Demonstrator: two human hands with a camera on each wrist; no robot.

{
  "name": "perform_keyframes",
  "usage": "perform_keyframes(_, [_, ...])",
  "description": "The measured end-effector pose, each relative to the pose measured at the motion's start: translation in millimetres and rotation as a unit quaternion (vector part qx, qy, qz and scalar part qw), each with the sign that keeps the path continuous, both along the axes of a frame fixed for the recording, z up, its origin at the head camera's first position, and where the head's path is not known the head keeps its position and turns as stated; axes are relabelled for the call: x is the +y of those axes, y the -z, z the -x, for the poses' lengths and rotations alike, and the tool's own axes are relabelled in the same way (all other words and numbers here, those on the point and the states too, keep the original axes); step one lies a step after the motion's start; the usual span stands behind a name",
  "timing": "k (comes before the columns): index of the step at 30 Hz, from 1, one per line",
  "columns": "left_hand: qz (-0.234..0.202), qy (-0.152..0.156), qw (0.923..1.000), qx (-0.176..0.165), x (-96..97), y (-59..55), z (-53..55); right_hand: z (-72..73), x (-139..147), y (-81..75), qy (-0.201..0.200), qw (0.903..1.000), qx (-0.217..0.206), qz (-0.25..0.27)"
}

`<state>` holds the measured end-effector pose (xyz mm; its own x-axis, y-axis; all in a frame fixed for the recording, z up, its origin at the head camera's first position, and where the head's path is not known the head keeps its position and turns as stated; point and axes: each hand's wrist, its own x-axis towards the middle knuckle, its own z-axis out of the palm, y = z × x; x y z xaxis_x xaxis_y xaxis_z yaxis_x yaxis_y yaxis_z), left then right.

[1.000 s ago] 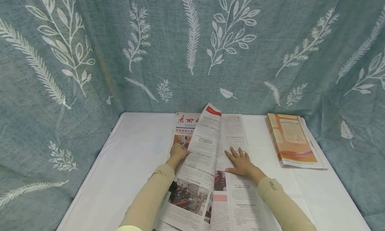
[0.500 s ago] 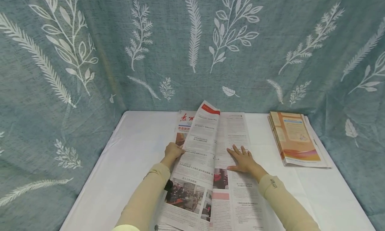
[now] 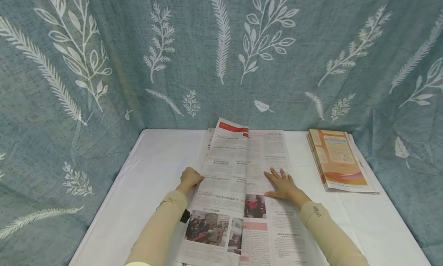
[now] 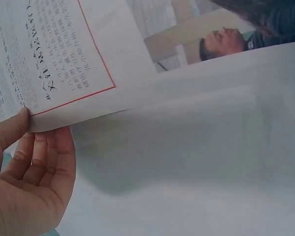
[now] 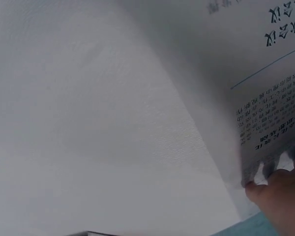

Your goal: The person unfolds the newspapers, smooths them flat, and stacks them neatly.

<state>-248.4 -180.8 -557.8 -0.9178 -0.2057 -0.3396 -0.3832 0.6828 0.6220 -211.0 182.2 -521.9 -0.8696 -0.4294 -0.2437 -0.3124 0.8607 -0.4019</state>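
Observation:
A newspaper (image 3: 221, 197) lies lengthwise on the white table, its left page partly lifted. At that page's left edge, my left hand (image 3: 189, 179) pinches the paper; in the left wrist view the thumb of the left hand (image 4: 32, 172) is above the sheet and the fingers are below it. My right hand (image 3: 283, 185) rests with spread fingers on the right page (image 3: 266, 158). In the right wrist view, fingertips of the right hand (image 5: 280, 194) touch the printed sheet (image 5: 270, 113) near its edge. The page beneath the left sheet is mostly hidden.
A stack of booklets (image 3: 339, 160) with an orange cover lies at the right back of the white table (image 3: 162, 154). Behind the table hangs a teal curtain (image 3: 194, 47) with white leaf prints. A dark band (image 3: 185, 216) shows at the left wrist.
My left hand has moved left, drawing the page with it, so the sheet lies wider and covers the red-lettered front page beneath. The right hand stays nearly in place on the right page.

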Motion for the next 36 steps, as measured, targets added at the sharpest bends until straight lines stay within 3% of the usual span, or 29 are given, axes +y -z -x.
perform_keyframes(2, [0.002,0.007,0.9999,-0.008,-18.2,39.0,16.2,0.1,2.6,0.4,-0.001,1.0000,-0.004,0.003])
perform_keyframes(4, [0.010,0.007,0.9999,0.007,-34.6,77.9,31.8,0.2,5.5,1.0,-0.001,1.0000,-0.005,0.007])
perform_keyframes(5, [0.013,0.002,0.9999,0.001,-40.2,88.6,36.1,0.4,6.9,1.5,-0.001,0.9999,-0.006,0.009])
perform_keyframes(6, [0.017,0.000,0.9997,-0.015,-44.3,92.5,38.7,0.6,8.2,2.0,-0.001,0.9999,-0.007,0.011])
perform_keyframes(8, [0.022,-0.012,0.9997,-0.001,-54.0,110.6,45.5,1.6,10.8,3.5,0.000,0.9999,-0.005,0.010])
perform_keyframes(9, [0.028,-0.018,0.9995,0.002,-60.5,125.1,52.3,2.1,11.8,4.1,-0.001,0.9999,-0.004,0.011])
perform_keyframes(11, [0.029,-0.032,0.9990,-0.009,-60.6,108.0,44.7,2.7,13.5,3.8,-0.001,0.9999,-0.004,0.011])
perform_keyframes(13, [0.025,-0.037,0.9989,-0.014,-52.6,66.2,25.7,2.8,14.9,2.7,-0.001,0.9999,-0.004,0.011])
perform_keyframes(15, [0.020,-0.039,0.9988,-0.022,-41.4,12.0,0.8,2.8,16.5,2.2,-0.001,0.9999,-0.008,0.009])
perform_keyframes(16, [0.014,-0.044,0.9987,-0.022,-32.8,-25.3,-17.0,2.5,17.4,1.7,-0.002,0.9999,-0.009,0.012])
perform_keyframes(18, [0.006,-0.050,0.9984,-0.025,-27.6,-64.9,-35.4,2.9,19.7,3.0,-0.004,0.9998,-0.009,0.018])
perform_keyframes(21, [0.009,-0.070,0.9974,-0.015,-32.7,-79.0,-41.6,3.7,23.0,5.9,-0.008,0.9997,-0.011,0.018])
perform_keyframes(29, [0.018,-0.093,0.9954,-0.018,-50.2,-79.0,-31.8,5.9,30.6,4.6,-0.006,0.9998,-0.007,0.016])
perform_keyframes(36, [0.028,-0.100,0.9946,-0.005,-67.0,-91.9,-37.3,8.3,34.4,2.6,-0.008,0.9999,-0.011,0.010])
